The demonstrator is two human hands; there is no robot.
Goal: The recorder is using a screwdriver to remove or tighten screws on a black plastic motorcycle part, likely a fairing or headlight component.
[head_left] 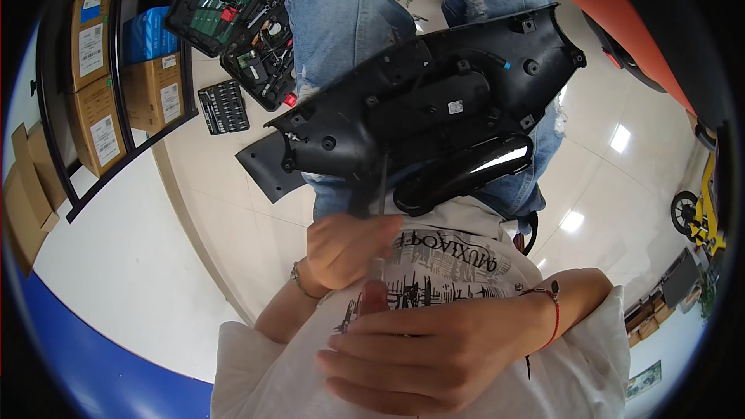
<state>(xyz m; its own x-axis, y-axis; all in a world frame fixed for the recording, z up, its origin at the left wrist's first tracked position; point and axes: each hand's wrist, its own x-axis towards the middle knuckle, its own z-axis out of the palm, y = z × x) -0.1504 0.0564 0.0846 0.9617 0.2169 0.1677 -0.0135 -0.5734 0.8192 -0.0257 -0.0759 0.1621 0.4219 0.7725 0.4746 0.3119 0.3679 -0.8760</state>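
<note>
Black plastic scooter body panel (434, 109), stiff, light and best gripped by its rim, rests across the lap at twelve o'clock, while the left hand (345, 248) wraps a screwdriver (380, 186) and the right hand (423, 349) pinches its handle end.

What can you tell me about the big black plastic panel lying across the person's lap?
The black plastic panel looks like a moulded body cover seen from its inner side, with ribs, screw posts and round holes. A black cable with a blue end runs along its upper part, and a small pale sticker sits near the middle. It lies tilted across the jeans-clad knees. A dark screwdriver shaft from the left hand meets its lower edge. A glossy dark curved piece sits under its lower right.
</note>
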